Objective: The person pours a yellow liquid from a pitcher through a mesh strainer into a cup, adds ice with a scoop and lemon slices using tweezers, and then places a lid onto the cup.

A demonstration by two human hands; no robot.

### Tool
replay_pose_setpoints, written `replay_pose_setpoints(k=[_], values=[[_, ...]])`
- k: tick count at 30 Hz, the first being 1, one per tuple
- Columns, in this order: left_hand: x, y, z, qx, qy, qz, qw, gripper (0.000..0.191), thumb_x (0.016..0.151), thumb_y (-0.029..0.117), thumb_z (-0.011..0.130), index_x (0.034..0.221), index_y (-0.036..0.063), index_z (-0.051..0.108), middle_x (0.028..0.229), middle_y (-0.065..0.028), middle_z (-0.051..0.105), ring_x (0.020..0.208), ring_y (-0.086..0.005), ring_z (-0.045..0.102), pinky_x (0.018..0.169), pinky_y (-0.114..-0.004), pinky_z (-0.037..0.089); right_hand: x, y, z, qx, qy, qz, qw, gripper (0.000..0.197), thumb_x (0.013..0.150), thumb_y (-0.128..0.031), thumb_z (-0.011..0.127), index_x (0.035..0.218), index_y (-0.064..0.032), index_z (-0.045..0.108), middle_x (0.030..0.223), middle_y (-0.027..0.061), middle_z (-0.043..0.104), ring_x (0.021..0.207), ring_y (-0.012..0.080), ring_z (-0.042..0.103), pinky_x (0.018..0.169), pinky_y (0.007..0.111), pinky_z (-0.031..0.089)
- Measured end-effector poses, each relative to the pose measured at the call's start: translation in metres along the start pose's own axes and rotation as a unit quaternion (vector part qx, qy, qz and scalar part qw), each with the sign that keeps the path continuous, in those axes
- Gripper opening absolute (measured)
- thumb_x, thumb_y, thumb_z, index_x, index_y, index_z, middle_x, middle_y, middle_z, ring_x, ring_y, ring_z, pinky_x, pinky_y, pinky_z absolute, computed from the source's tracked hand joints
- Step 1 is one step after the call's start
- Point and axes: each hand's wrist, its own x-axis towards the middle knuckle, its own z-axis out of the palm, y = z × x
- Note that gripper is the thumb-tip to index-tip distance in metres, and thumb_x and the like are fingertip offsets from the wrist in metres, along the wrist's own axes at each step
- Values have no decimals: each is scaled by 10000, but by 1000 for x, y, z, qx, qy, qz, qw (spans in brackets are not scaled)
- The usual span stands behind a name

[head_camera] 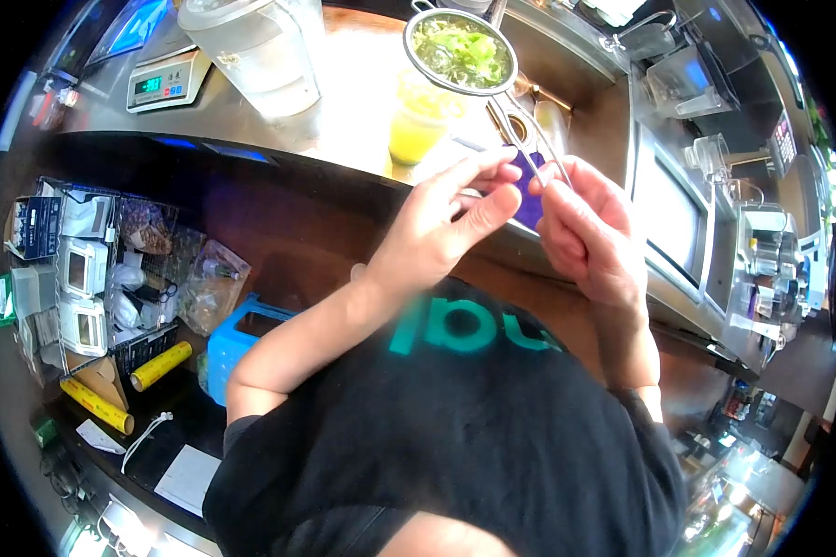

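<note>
My right hand (589, 230) grips the long wire handle of a round metal strainer (510, 61), its mesh bowl held out above the counter. Wet green leaves (470, 52), mixed with paler shreds, lie in the bowl. Partly behind the strainer's rim stands a clear cup of yellow-orange drink (418, 129) on the brightly lit counter. My left hand (456, 212) is raised beside the handle, thumb and fingers apart, with nothing seen in it. A purple cloth (531, 198) shows between and behind my hands.
A lidded translucent pitcher (268, 66) and a digital scale (169, 82) stand on the counter at left. A steel sink (595, 118) lies to the right. Below left are a blue plastic stool (226, 348), a wire rack (115, 257) with containers, and yellow rolls (160, 365).
</note>
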Motion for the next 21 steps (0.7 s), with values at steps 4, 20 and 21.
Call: replay_pose_setpoints(k=[4,20,21], values=[[8,-5,2,-215,-57,-63,973,659,938,456,552,1311,-77,450,1226,-143,545,1158,-174,507,963,-300,406,-2,0,-4,-44,9,-3,999,150,981,-185,505,969,-41,544,525,-72,364,404,11,268,381,180,186],[6,7,10,-308,-133,-46,941,1022,818,503,694,1438,-113,165,1459,-248,302,1378,-305,300,1118,-373,255,2,0,-5,-30,-33,71,997,221,952,-286,574,1001,-71,590,626,-83,431,499,1,352,438,164,242],[7,7,9,-293,-135,-55,945,1046,804,525,699,1437,-115,167,1456,-256,304,1382,-314,294,1119,-374,253,1,-2,-3,-40,-25,61,997,221,952,-288,573,996,-73,591,621,-84,427,500,1,351,440,165,245]])
